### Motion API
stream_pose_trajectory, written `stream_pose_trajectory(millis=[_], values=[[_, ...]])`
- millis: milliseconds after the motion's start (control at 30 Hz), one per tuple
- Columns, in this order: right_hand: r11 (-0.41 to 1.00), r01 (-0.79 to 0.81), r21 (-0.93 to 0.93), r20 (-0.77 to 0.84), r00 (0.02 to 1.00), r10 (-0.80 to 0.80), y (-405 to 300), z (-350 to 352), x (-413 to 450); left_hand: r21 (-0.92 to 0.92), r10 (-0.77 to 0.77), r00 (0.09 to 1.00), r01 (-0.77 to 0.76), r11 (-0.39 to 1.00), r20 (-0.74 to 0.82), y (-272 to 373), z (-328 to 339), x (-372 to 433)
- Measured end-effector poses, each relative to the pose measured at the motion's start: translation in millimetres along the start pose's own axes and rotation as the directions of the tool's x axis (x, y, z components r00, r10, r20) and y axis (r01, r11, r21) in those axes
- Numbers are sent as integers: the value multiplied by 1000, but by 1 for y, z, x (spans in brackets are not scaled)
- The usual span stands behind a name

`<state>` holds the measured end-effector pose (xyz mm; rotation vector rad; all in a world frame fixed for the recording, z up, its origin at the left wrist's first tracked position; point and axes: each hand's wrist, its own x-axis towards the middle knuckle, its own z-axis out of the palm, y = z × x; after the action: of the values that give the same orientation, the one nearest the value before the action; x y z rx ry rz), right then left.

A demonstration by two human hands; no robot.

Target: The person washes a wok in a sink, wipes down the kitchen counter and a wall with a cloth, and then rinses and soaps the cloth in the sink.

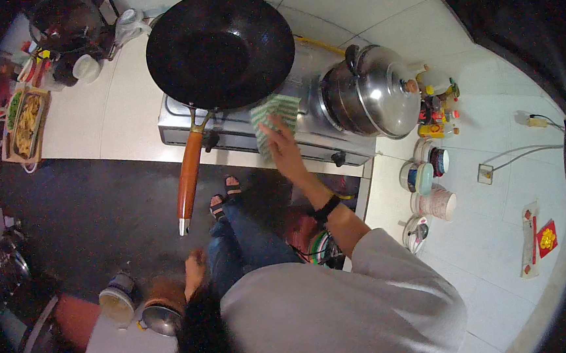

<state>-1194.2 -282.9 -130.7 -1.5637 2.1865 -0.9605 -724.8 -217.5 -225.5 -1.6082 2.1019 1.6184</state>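
Observation:
My right hand (283,149), with a black band at the wrist, holds a green-and-white striped cloth (288,106) against the front of a steel gas stove (309,128). Just left of the cloth is a black wok (220,53) on the stove, its wooden handle (190,175) sticking out past the counter's front edge. A lidded steel pot (380,91) sits on the right burner. My left hand (195,268) hangs low beside my leg, away from the stove; its fingers are blurred and no object shows in it.
A tray of food (28,125) lies on the left end of the counter (77,127), near a white cup (86,68). Bottles (436,116) and several containers (417,177) line the right side by the tiled wall. Behind me at lower left stand a tub (117,306) and a metal-topped pot (162,318).

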Motion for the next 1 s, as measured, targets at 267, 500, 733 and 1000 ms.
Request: stream_pose_trajectory(millis=[267, 500, 733, 1000], values=[[650, -122, -750, -175, 984, -17, 72, -39, 107, -6, -102, 995, 101, 995, -3, 54, -36, -13], [833, 137, -536, 100, 990, -99, -30, 8, 9, 33, -35, 999, 36, 999, -15, 24, -24, -33], [801, 399, -446, 210, 917, -339, -30, 8, 23, 28, -53, 997, 51, 998, 55, 55, -17, -21], [757, -167, -632, -123, 986, 115, 54, -87, -73, 8, -141, 989, 140, 990, 52, 53, -24, -19]])
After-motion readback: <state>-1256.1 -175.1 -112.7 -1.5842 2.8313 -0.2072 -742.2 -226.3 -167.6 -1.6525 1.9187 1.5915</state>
